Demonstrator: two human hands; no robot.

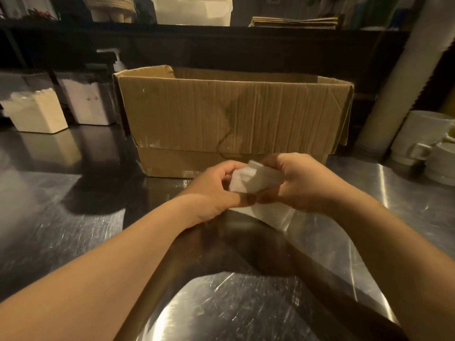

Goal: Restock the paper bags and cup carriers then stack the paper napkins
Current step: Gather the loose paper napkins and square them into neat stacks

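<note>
Both hands meet over the steel counter [73, 217], just in front of an open cardboard box [231, 114]. My left hand [216, 190] and my right hand [300, 183] both grip a white stack of paper napkins [253, 179], fingers curled round its ends. A white sheet or wrapper [273, 215] hangs below the hands, partly hidden by them. A flat pile of brown paper bags [294, 22] lies on the dark shelf at the back. What the box holds is hidden by its front wall.
Two clear containers [37, 112] [88, 102] of pale powder stand at the left, a pump bottle [117, 61] behind them. Stacked white cups and dishes [428, 141] sit at the right beside a pale round column [403, 70]. A white tub [192, 9] is on the shelf.
</note>
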